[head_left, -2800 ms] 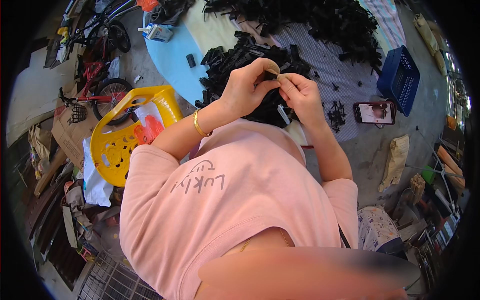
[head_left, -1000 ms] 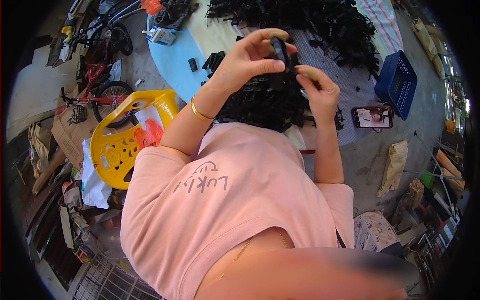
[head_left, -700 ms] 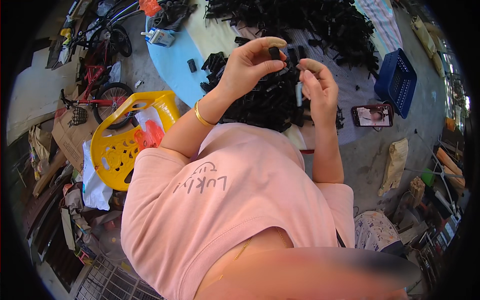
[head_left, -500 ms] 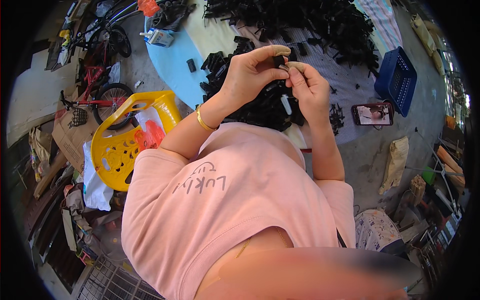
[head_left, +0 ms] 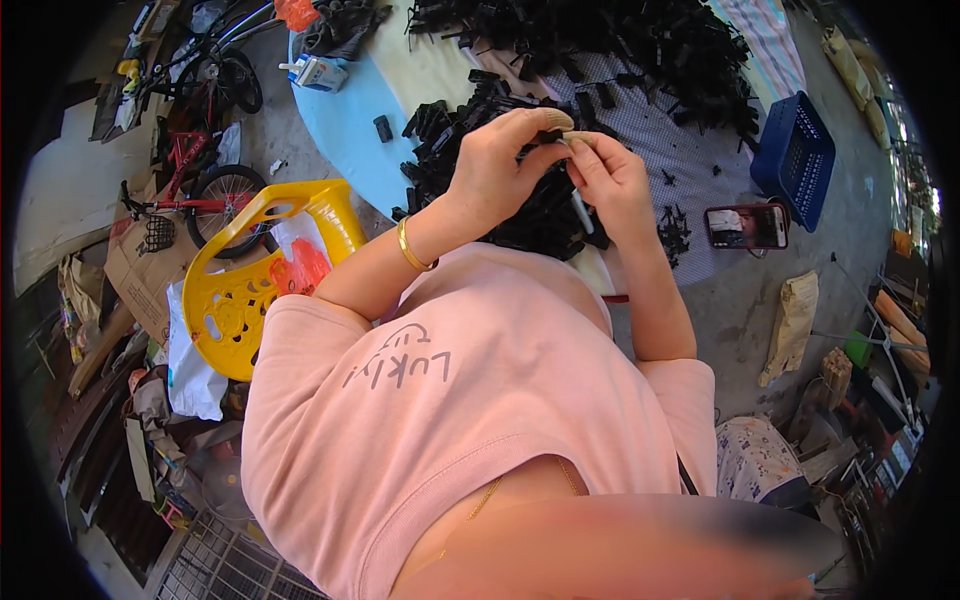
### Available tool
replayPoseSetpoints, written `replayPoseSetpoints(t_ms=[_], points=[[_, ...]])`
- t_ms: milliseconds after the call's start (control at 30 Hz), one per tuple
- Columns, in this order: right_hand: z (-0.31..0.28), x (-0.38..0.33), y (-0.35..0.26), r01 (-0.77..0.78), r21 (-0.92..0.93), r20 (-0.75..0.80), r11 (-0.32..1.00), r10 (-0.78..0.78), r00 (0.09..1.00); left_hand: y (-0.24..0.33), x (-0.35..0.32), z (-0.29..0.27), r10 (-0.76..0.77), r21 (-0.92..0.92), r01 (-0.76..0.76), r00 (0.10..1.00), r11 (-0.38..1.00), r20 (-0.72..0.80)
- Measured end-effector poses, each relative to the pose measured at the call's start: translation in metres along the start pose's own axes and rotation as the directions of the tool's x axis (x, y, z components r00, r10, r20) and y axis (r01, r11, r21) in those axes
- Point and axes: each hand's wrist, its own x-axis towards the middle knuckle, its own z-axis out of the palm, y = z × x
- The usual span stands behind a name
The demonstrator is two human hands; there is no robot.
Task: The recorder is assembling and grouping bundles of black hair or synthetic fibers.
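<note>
Raised over the black parts pile (head_left: 520,190), the left hand (head_left: 500,165) and right hand (head_left: 610,180) meet fingertip to fingertip, pinching a small black piece (head_left: 553,140) at twelve o'clock.

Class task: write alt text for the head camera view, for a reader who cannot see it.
A person in a pink T-shirt holds both hands together, left hand and right hand pinching a small black plastic part above a heap of black plastic parts. A yellow plastic chair stands at the left.
</note>
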Motion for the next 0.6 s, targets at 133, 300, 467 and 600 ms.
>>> replayPoseSetpoints(t_ms=[133, 300, 467, 600], points=[[-0.002, -0.007, 0.002, 0.329, -0.084, -0.154, 0.941, -0.338, 0.928, 0.016, 0.001, -0.003, -0.137, 0.122, 0.124, 0.986, 0.985, 0.1], [-0.011, -0.02, -0.012, 0.133, -0.201, -0.018, 0.971, -0.139, 0.99, 0.02, 0.001, -0.015, -0.159, 0.085, 0.136, 0.911, 0.987, 0.381], [-0.022, -0.029, -0.005, 0.22, 0.166, 0.006, 0.961, -0.224, 0.975, 0.008, 0.003, -0.03, -0.074, -0.603, 0.65, 0.706, 0.462, 0.704], [-0.017, -0.023, -0.009, 0.186, 0.154, 0.115, 0.97, -0.205, 0.972, -0.005, -0.002, -0.02, -0.129, -0.643, 0.745, 0.666, 0.18, 0.735]])
